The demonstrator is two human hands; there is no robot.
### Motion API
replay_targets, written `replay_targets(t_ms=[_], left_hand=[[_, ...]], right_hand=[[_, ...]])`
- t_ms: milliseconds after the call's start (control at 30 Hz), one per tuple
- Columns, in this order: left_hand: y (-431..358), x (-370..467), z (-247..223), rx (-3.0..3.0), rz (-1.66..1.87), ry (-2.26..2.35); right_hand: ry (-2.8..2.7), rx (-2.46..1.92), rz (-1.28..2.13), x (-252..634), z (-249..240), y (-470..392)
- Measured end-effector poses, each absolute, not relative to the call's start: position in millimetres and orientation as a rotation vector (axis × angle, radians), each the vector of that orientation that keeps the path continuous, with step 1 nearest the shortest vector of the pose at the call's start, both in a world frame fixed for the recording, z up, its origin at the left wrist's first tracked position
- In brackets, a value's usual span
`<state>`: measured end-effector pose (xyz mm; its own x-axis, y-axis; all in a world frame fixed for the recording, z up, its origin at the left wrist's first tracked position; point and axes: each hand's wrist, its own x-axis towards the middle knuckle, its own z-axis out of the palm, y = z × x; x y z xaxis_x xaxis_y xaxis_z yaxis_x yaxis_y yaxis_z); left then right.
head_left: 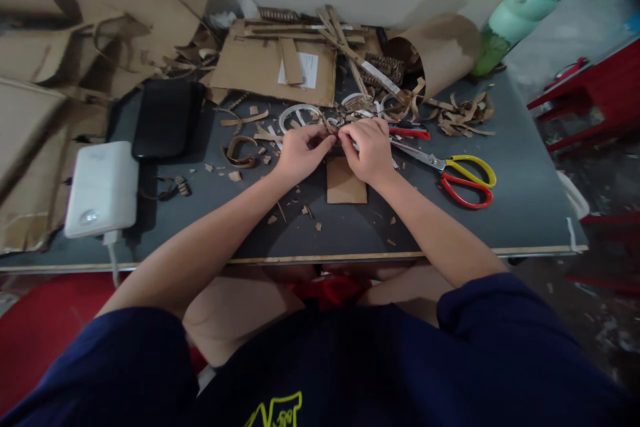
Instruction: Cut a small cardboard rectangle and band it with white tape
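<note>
My left hand and my right hand meet above the middle of the table, thumbs and fingertips pinched close together. Between them is a thin brown cardboard strip, mostly hidden by the fingers. Just below the hands, a small cardboard square lies flat on the dark tabletop. Scissors with one yellow and one red handle rest right of my right hand. Behind that hand shows a red-handled tool, partly covered. A whitish ring, like a tape roll, lies behind my left hand.
At left are a white power bank with a cable, a black flat object and large cardboard pieces. Cardboard sheets and strips fill the back. A cardboard tube and green bottle stand back right. Scraps litter the table.
</note>
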<state>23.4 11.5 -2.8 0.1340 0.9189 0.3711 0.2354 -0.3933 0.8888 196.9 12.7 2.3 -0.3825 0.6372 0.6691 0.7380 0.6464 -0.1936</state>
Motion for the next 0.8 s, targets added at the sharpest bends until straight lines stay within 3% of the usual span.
replay_targets(t_ms=[800], left_hand=[[4, 22, 4, 1.595, 1.243, 1.107]], right_hand=[[-2.222, -1.090, -0.018, 205, 23, 8]])
